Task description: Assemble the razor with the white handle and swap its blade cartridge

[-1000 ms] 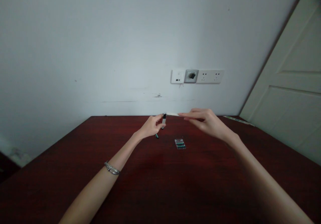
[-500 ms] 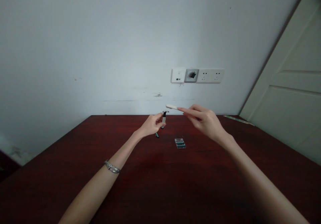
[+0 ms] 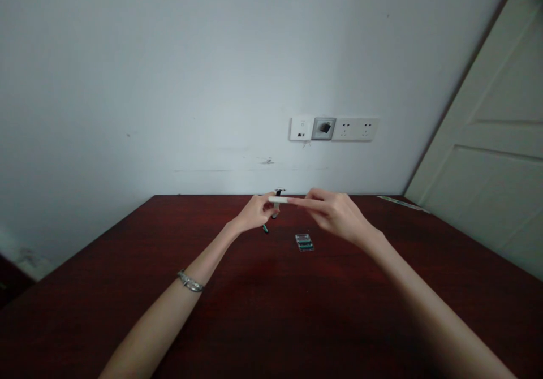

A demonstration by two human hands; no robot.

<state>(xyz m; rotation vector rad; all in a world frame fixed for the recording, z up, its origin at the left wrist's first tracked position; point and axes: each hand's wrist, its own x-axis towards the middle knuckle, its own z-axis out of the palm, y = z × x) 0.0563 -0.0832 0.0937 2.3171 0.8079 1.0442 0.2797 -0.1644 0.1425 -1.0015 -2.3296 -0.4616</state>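
Observation:
Near the back middle of the table, my left hand is closed on a small razor with a dark neck and a pale handle, held upright. My right hand pinches a white brush that points left and crosses in front of the razor's handle. Whether brush and razor touch, I cannot tell. Below my left hand lies a thin dark and green item, partly hidden. A clear case with green pieces lies flat on the table, below and between the hands.
The dark red table meets a white wall behind. A flat patterned strip lies at the back right edge, by a pale door. Switches and sockets are on the wall.
My right hand has moved left and slightly down, bringing the brush from above the razor to in front of its handle. My left hand has stayed almost still.

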